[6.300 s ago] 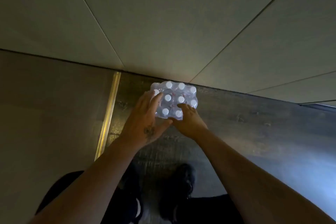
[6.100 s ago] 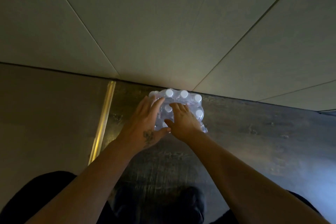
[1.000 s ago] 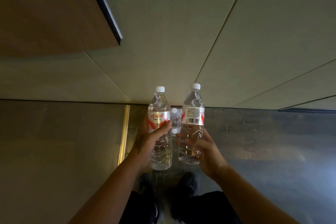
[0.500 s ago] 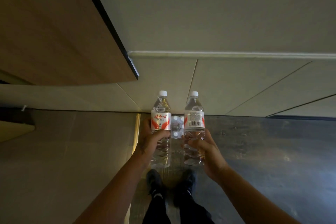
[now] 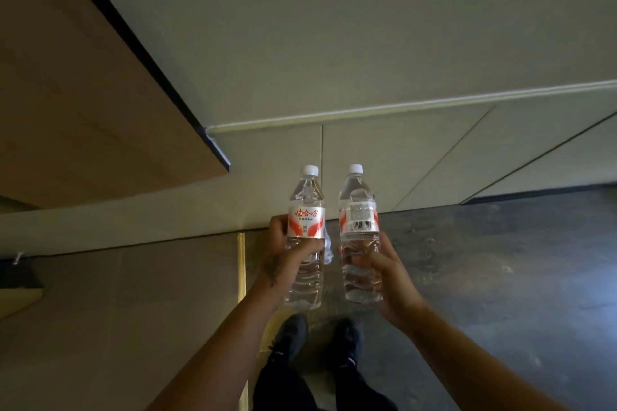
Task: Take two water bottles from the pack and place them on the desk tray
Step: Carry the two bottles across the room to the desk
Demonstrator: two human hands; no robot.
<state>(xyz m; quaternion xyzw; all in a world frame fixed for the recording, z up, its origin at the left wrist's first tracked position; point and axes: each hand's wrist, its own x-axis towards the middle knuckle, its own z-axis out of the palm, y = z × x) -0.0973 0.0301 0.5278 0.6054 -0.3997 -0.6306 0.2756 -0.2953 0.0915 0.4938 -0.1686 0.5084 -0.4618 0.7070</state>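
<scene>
I hold two clear water bottles upright in front of me, each with a white cap and a red-and-white label. My left hand (image 5: 283,260) is wrapped around the left bottle (image 5: 306,223) below its label. My right hand (image 5: 387,274) grips the right bottle (image 5: 359,220), whose barcode faces me. A sliver of the plastic-wrapped pack (image 5: 328,243) shows on the floor between the two bottles; the rest of it is hidden. No desk tray is in view.
A brown wooden surface with a dark edge (image 5: 83,103) juts in at the upper left. A pale panelled wall (image 5: 367,60) stands ahead. A brass floor strip (image 5: 241,264) divides tan flooring from dark flooring. My black shoes (image 5: 317,340) are below.
Earlier both hands were on the pack on the floor; now each holds a bottle. Over the last second the view has risen, showing more wall and wooden surface, with the floor farther below.
</scene>
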